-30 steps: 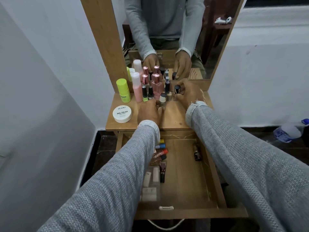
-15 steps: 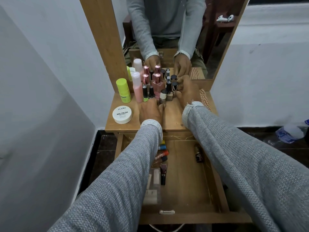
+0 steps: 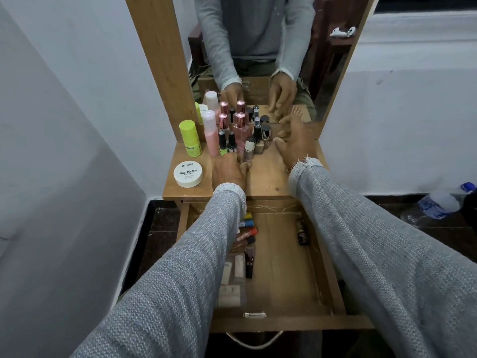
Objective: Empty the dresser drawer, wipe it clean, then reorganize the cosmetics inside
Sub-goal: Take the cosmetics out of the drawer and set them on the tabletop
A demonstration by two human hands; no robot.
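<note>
The wooden dresser bench (image 3: 268, 182) carries the cosmetics I have lifted out, grouped at its far left against the mirror so the near surface stays usable. Below it, the pulled-out wooden drawer (image 3: 281, 270) is not yet empty: coloured tubes (image 3: 247, 228) and a dark lipstick (image 3: 249, 262) lie along its left side, a small brown bottle (image 3: 301, 235) at far right. My left hand (image 3: 227, 170) rests flat, fingers relaxed, beside the small nail-polish bottles (image 3: 249, 151). My right hand (image 3: 294, 142) hovers spread, holding nothing.

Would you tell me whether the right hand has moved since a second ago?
Yes: the right hand has let go of the black-capped bottle and drawn slightly right of it, open, against the mirror's base.
</note>
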